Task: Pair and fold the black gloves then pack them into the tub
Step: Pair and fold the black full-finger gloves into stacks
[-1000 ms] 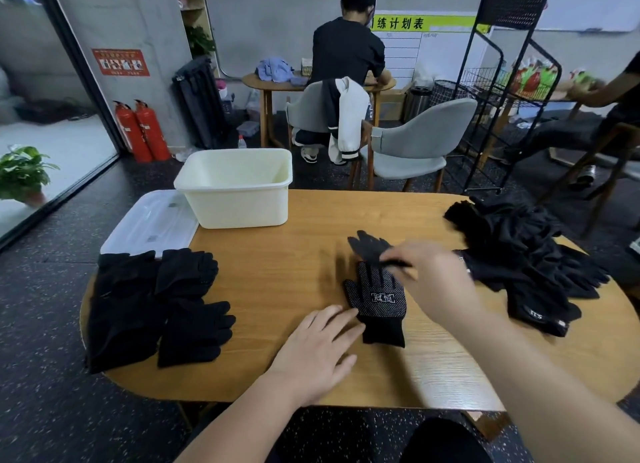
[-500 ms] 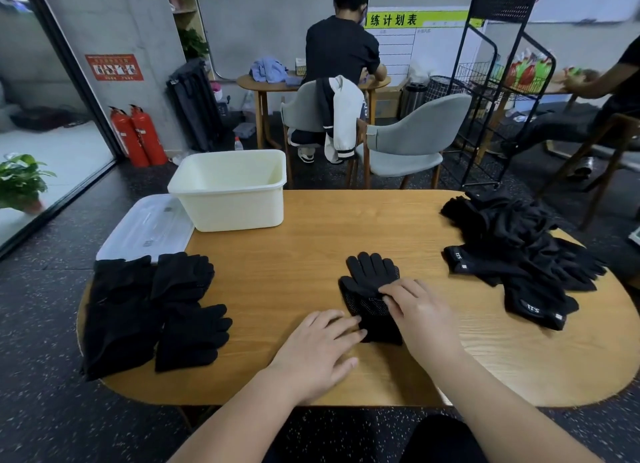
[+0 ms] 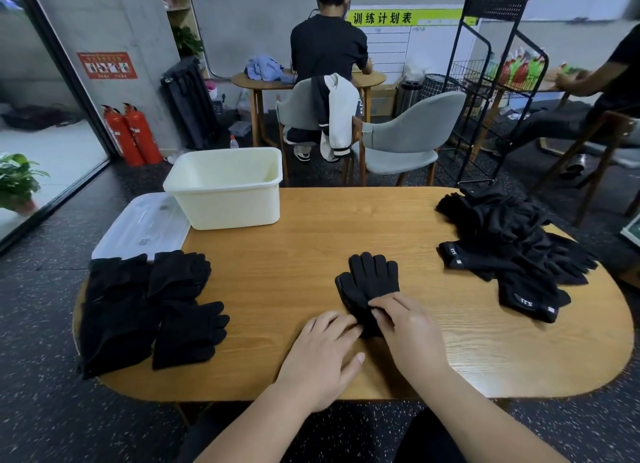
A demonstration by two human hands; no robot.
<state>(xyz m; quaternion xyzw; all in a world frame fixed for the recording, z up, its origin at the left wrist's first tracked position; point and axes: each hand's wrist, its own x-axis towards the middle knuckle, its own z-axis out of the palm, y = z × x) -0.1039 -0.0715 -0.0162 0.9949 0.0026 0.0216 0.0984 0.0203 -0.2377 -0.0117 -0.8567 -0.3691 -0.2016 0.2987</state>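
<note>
Fold about to start, nothing packed yet.
On the table (image 3: pixel 311 241): empty tub (image 3: pixel 225 208) far left, loose pile (image 3: pixel 512 241) right, finished pairs (image 3: pixel 138 306) left (staged by the tub). Centre, the stacked pair (image 3: pixel 372 279), cuffs near – right hand (image 3: pixel 408 331) pinches the cuff to fold; left hand (image 3: pixel 325 351) flat, fingertips touching it, likely steadying.

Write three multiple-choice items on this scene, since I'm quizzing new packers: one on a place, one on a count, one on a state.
1. The tub stands: A) at the far-left end of the table B) on the floor C) on a chair
2. Fire extinguishers: A) one B) two C) four
3. The right hand: A) lies idle B) lifts the tub C) pinches the middle gloves
1A: it rests on the wood, far left. 2B: two red cylinders stand by the wall. 3C: its fingers curl into the cuffs.
</note>
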